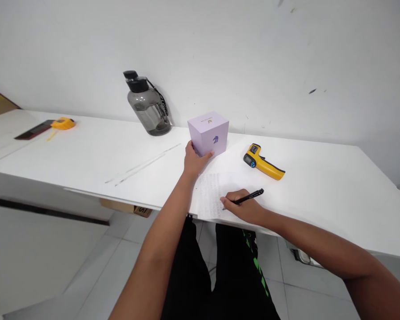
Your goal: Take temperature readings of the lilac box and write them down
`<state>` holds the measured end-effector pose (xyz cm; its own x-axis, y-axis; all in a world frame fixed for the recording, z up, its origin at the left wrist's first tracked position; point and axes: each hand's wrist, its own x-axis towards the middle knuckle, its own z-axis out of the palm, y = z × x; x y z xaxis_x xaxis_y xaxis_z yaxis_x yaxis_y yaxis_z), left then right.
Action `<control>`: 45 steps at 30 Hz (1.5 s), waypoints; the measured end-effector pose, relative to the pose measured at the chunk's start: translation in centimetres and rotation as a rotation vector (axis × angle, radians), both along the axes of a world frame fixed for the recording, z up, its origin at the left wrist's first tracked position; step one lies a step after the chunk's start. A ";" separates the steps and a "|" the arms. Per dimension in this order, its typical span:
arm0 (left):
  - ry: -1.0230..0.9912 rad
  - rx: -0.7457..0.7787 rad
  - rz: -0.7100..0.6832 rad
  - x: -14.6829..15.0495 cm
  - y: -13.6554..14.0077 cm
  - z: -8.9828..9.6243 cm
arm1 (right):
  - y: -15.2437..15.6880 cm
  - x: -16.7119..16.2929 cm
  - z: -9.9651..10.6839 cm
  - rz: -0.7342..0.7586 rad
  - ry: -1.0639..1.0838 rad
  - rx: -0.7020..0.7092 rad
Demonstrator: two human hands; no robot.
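A pale purple box (208, 133) with a dark blue emblem stands on the white table, and my left hand (195, 159) grips its lower near corner between thumb and fingers. My right hand (243, 205) is closed round a black pen (250, 196), its tip down at the sheet of paper (209, 195). Faint rows of handwriting cover the paper, which lies at the table's front edge. To the right of the box, a yellow and black infrared thermometer (263, 162) lies on its side, apart from both hands.
A grey see-through water bottle (150, 109) with a black lid stands by the wall. Farther left lie a yellow tape measure (63, 123) and a dark flat object (35, 130). Dark streaks mark the white table (320, 191). A cardboard box (125, 207) shows below the front edge.
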<state>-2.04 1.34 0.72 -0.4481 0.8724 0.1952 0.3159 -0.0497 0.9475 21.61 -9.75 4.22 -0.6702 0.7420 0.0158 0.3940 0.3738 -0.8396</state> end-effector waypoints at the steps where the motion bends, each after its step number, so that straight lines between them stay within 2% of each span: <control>1: 0.002 0.002 0.001 0.0 0.0 0.0 | 0.0 0.0 0.0 0.005 0.001 -0.002; 14: -0.012 0.020 -0.005 -0.1 0.1 -0.3 | 0.0 0.1 -0.5 -0.023 -0.014 0.029; 20: -0.003 0.002 -0.001 -0.2 0.2 -0.4 | 0.0 0.1 -0.2 0.023 0.002 -0.004; 23: -0.010 0.007 0.004 -0.1 0.2 -0.4 | 0.6 0.0 -0.1 -0.021 0.059 -0.100; 26: -0.024 0.024 0.013 0.0 0.2 -0.3 | 1.7 0.0 -0.1 -0.121 0.141 -0.293; 28: -0.027 0.027 0.016 0.1 0.1 -0.2 | 2.5 0.3 0.0 -0.194 0.206 -0.341; 30: -0.028 0.028 0.014 0.1 0.0 -0.1 | 3.2 0.7 0.1 -0.270 0.235 -0.224; 32: -0.027 0.027 0.010 0.1 0.0 0.0 | 3.7 1.1 0.0 -0.293 0.185 -0.005; 35: -0.023 0.022 0.010 0.1 0.0 0.2 | 4.4 1.7 -0.7 -0.215 0.022 0.291; 37: -0.024 0.016 0.005 0.1 0.0 0.2 | 4.8 1.9 -1.4 -0.179 -0.090 0.433; 40: -0.032 0.016 -0.008 0.0 0.0 0.1 | 5.5 2.0 -2.1 -0.166 -0.252 0.559; 45: -0.032 0.029 -0.012 -0.3 0.1 -0.1 | 5.3 1.8 -1.7 -0.138 -0.438 0.590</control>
